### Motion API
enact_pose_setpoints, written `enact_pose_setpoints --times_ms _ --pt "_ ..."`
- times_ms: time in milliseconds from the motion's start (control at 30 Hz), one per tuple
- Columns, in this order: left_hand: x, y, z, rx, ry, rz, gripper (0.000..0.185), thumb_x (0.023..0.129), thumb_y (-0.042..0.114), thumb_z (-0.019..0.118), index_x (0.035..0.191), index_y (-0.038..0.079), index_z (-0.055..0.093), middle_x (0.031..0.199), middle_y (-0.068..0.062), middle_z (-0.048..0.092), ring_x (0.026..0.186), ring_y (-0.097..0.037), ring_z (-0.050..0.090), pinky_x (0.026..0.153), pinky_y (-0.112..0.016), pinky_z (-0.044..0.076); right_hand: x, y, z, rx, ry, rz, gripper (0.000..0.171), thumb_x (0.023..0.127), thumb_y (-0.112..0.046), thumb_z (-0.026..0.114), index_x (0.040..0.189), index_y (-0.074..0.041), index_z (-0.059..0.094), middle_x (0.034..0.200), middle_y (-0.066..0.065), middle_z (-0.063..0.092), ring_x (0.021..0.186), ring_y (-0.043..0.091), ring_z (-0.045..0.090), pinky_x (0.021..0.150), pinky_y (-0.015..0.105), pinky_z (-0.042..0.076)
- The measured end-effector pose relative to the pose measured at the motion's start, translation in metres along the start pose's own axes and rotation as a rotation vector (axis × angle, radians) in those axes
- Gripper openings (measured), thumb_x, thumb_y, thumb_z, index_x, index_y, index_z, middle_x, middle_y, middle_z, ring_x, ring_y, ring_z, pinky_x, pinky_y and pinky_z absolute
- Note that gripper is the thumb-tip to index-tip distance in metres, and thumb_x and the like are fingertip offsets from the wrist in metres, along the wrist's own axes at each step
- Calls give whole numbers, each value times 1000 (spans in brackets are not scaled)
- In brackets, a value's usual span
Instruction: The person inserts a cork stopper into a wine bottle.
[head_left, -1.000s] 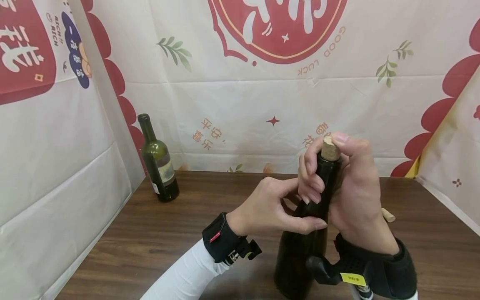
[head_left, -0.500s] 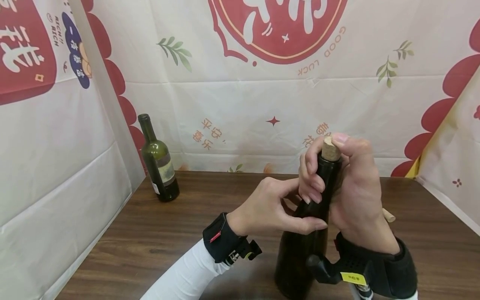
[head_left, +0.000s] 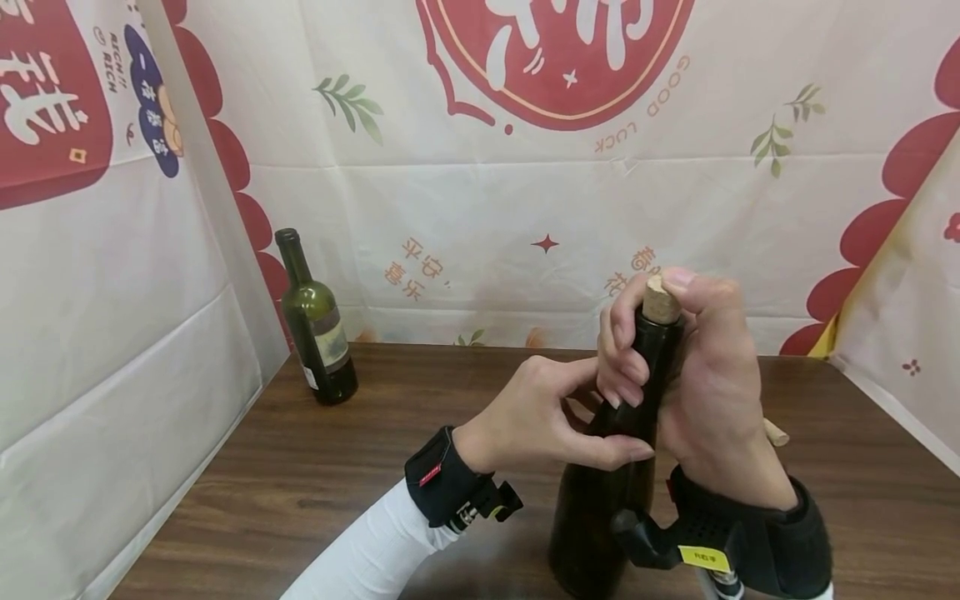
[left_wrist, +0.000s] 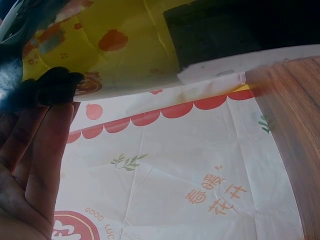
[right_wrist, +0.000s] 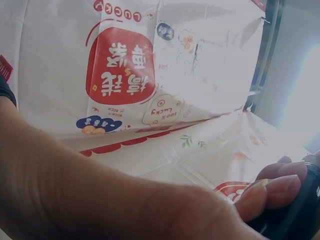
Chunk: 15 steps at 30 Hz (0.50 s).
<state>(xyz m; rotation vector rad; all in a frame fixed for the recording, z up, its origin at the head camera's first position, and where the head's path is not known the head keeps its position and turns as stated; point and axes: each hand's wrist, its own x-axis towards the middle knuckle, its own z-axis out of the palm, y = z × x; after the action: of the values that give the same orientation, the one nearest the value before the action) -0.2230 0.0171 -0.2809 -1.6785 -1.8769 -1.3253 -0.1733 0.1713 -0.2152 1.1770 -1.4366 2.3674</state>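
A dark green wine bottle (head_left: 600, 517) stands in front of me, leaning a little to the right, with a cork (head_left: 661, 302) partly in its mouth. My left hand (head_left: 540, 412) grips the bottle around its shoulder, thumb across the front. Higher up, my right hand (head_left: 708, 375) wraps its fingers around the neck, and its thumb presses on the cork's top. In the left wrist view the bottle's glass (left_wrist: 130, 45) fills the top, with fingers (left_wrist: 47, 140) around it. The right wrist view shows curled fingertips (right_wrist: 280, 185) at the dark neck.
Another green wine bottle (head_left: 318, 333), with a pale label and an uncorked mouth, stands at the table's back left. A loose cork (head_left: 776, 432) lies behind my right wrist. Printed white cloth (head_left: 465, 200) hangs behind and on both sides of the brown wooden table (head_left: 300, 500).
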Motion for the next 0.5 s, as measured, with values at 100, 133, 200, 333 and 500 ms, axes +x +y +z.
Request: enact_pose_setpoints --times_ms 100,133,200,333,500 --pt "0 0 0 1 3 4 37 78 10 92 108 7 71 93 4 69 86 10 61 73 -18 59 0 0 1 -5 9 6 54 108 -20 18 78 -2 59 58 6 48 43 21 38 36 39 32" --pt "0 0 0 -2 4 5 37 78 9 92 108 7 71 94 4 69 86 10 61 73 -18 59 0 -1 1 -11 9 7 54 108 -20 19 79 -2 59 58 6 48 43 21 38 37 39 33" --pt "0 0 -1 -3 7 6 37 78 9 92 108 6 71 94 4 69 86 10 61 72 -18 60 0 0 2 -23 8 8 54 109 -21 19 79 -2 60 59 6 49 43 22 38 37 40 35" --pt "-2 -1 -1 0 8 5 37 78 8 92 107 7 69 93 3 68 85 10 60 72 -18 59 -1 -2 1 -59 -3 7 55 110 -20 17 81 -1 60 60 7 50 44 24 40 40 42 38" --pt "-2 -1 -1 -17 -3 -8 35 79 8 91 103 7 66 89 2 71 83 10 64 71 -18 60 -5 -9 -3 -206 35 41 57 113 -23 20 87 4 64 69 13 60 56 31 56 55 46 50"
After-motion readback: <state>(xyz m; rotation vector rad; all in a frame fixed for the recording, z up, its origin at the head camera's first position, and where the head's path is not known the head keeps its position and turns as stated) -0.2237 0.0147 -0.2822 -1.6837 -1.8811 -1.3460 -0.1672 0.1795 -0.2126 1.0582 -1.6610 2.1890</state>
